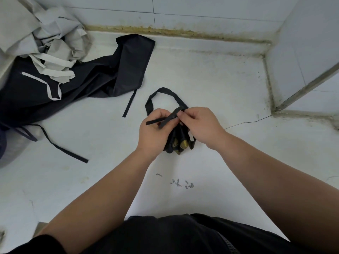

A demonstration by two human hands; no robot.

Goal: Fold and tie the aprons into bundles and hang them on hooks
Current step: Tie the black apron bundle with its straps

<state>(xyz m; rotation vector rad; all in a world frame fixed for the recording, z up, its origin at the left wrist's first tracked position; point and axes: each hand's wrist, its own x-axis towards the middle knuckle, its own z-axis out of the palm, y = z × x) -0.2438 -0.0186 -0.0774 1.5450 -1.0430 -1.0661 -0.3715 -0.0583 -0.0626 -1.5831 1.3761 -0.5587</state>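
From the head view, a dark folded bundle sits on the white table straight in front of the person, squeezed between both hands. The left hand is curled round the bundle's left side, and a strap runs across its fingers with the free end sticking out to the left. The right hand pinches that strap at the top of the bundle, where the knot seems to be forming; the crossing itself is hidden behind the fingers. The step in hand looks like cinching the tie. To do it well, the left hand's grip should probably stay tight so the folds do not spring open, while the right hand draws the strap snug against the cloth rather than up and away from it. The neck loop lies free on the table beyond the hands and is best kept out of the knot, as it is likely what will go over a hook. Well apart to the left, a dark apron and a crumpled grey apron lie in a heap, not yet folded.
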